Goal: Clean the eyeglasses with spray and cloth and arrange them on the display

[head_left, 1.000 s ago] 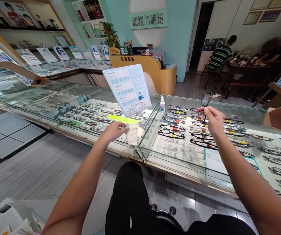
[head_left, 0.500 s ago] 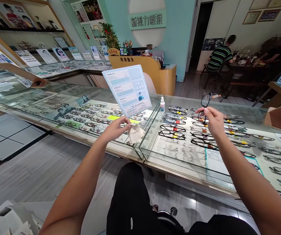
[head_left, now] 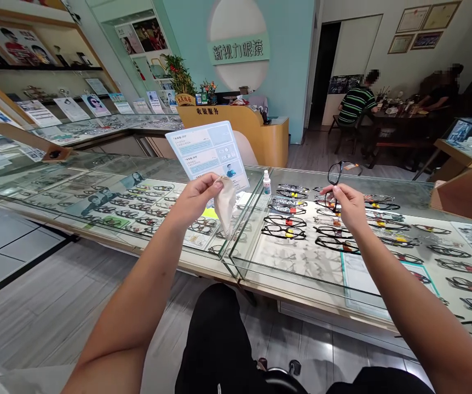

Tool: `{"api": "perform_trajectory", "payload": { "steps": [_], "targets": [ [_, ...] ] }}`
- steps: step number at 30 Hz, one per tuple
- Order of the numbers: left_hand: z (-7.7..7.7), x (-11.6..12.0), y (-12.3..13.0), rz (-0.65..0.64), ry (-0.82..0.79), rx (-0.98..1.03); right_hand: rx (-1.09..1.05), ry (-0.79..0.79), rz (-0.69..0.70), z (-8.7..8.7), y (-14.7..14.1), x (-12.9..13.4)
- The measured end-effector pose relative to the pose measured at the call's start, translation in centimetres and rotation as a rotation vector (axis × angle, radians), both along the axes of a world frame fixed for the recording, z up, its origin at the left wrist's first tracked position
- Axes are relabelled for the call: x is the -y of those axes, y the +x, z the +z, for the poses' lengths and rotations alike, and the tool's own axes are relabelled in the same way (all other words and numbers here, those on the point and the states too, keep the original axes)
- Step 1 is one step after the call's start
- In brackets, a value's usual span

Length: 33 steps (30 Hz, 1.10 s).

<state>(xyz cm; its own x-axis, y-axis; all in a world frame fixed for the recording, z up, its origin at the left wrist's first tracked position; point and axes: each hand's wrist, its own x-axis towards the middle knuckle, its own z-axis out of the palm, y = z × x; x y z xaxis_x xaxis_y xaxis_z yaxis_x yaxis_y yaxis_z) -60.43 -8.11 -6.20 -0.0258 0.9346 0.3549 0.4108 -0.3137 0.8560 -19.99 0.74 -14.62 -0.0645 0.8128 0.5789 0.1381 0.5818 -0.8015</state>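
1. Open air separated the left hand (head_left: 197,198) and right hand (head_left: 350,205); below them ran the straight-edged glass counter (head_left: 293,272).
2. The left pinched limp, pale cloth (head_left: 225,205).
3. The right held dark-rimmed glasses (head_left: 335,174).

Two hands (head_left: 351,207) are holding one cloth (head_left: 225,202) and one pair of glasses (head_left: 335,182); one bottle (head_left: 266,185) and one printed board (head_left: 203,153) are standing; four wall frames (head_left: 413,19) are hanging; two people (head_left: 357,106) are showing in the background.
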Motion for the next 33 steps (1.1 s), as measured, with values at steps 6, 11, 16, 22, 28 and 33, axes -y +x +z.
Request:
{"api": "perform_trajectory", "payload": {
  "steps": [6, 11, 16, 22, 28, 33],
  "targets": [
    [2.8, -2.2, 7.7, -0.117, 0.177, 0.062, -0.089, -0.079, 0.073, 0.2, 0.0, -0.1],
    [2.5, -4.7, 13.2, -0.142, 0.254, -0.029, -0.302, -0.181, 0.245, 0.8, 0.1, -0.3],
    [-0.6, -8.8, 17.0, -0.138, 0.188, -0.062, -0.426, -0.245, 0.292, 1.8, 0.3, 0.0],
    [-5.2, -10.8, 20.5, -0.262, 0.04, 0.3, -0.507, -0.289, 0.27, 1.5, 0.1, -0.5],
    [-6.7, -9.1, 21.6, -0.416, 0.178, 0.353, -0.656, -0.306, 0.183, 0.7, 0.0, -1.6],
    [-7.0, -8.4, 21.5, -0.541, 0.205, 0.207, -0.71, -0.353, 0.201, 0.6, -0.3, -1.4]
  ]
}}
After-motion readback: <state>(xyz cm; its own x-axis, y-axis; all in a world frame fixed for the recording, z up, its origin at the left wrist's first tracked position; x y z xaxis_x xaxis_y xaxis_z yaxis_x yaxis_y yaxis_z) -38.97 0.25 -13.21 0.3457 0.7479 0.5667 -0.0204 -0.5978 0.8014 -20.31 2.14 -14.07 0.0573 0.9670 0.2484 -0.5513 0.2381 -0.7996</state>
